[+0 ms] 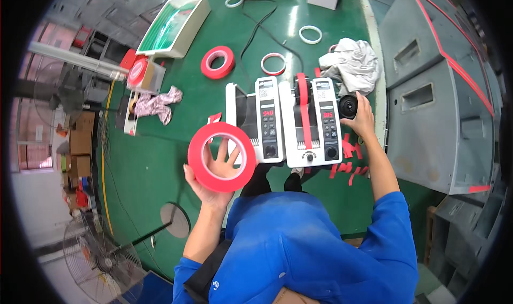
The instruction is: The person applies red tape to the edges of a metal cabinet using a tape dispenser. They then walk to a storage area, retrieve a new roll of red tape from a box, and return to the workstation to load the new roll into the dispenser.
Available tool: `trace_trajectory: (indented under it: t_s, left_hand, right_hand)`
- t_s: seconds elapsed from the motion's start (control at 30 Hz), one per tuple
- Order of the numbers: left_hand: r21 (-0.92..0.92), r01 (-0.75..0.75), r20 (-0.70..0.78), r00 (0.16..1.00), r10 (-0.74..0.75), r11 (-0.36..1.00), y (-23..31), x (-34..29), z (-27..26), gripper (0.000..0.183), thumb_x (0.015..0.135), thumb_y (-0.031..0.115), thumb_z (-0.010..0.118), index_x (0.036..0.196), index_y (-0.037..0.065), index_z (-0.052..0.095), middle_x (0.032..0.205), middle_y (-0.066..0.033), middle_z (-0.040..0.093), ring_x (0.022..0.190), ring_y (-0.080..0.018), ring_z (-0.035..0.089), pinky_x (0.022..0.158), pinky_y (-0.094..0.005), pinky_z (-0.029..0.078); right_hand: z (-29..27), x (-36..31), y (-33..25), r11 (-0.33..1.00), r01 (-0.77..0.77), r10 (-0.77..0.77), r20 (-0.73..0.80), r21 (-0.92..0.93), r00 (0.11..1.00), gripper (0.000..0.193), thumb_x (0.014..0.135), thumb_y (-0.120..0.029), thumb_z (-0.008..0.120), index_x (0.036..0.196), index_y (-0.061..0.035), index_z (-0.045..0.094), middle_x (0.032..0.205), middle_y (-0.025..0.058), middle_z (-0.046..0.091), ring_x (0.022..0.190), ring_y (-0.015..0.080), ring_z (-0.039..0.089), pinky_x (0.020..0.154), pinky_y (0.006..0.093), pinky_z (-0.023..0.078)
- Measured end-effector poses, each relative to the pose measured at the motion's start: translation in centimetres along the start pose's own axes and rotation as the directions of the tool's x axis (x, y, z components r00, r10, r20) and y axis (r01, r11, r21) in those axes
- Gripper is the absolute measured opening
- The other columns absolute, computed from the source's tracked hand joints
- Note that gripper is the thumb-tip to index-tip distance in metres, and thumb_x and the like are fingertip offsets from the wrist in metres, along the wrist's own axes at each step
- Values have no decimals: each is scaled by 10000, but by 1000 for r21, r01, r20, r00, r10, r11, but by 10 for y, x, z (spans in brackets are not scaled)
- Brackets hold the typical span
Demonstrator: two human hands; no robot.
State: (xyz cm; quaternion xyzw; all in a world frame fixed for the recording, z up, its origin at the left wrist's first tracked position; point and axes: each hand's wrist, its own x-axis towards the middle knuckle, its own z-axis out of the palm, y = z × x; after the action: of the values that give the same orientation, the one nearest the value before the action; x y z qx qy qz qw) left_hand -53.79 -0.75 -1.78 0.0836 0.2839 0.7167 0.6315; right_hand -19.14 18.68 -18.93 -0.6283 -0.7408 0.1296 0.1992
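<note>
My left hand [216,173] holds up a large roll of red tape [199,160] in front of me, fingers spread behind its hole. My right hand [361,119] grips the black round knob [347,106] on the right side of a white tape dispenser machine [320,127], which has a strip of red tape running down its middle. A second white dispenser machine [256,123] stands just left of it. Both rest on the green table [160,154].
Cut red tape strips [350,157] lie by my right forearm. Another red roll [217,62], a thin red-and-white ring [273,64], white rings [310,34], a crumpled white cloth [355,63], a white tray [176,23] and a pink rag [157,103] lie further back. Grey metal panels [427,90] stand at right.
</note>
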Motion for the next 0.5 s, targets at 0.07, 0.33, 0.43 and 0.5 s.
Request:
trace_trajectory:
  t_s: [0.07,0.33,0.43,0.5]
  left_hand:
    - [-20,16,17,1000,-15,1000,1,-4,-5,746,682,666,577,1309,303,403,1452,-114,142,1319,-420,136,926,-744,215]
    - [30,24,51,998,-26,999,14,6,-14,826,682,676,565,1354,251,344,1458,-134,127,1328,-426,132,1004,-648,223]
    - [43,88,162,982,-94,995,13,18,-12,858,702,608,597,1392,251,235,1443,-117,179,1335,-379,166,1017,-579,278]
    - [66,64,216,973,-77,996,19,19,-14,897,734,565,592,1428,242,124,1435,-106,208,1338,-344,189,1012,-536,317]
  right_hand:
    - [18,3,4,999,34,-31,-71,35,997,902,500,-202,817,1269,-54,368,1191,154,474,1097,353,461,909,418,397]
    - [-73,-6,-92,691,171,-53,-187,702,981,813,581,-117,760,1272,27,356,1202,125,456,1119,222,467,971,332,366]
    - [-96,-28,-177,626,313,-391,-60,715,919,864,575,-105,768,1308,2,322,1213,125,453,1117,226,478,970,328,367]
    - [-96,-39,-230,619,306,-453,11,723,892,853,570,-122,779,1293,-9,340,1203,141,458,1111,247,486,959,334,379]
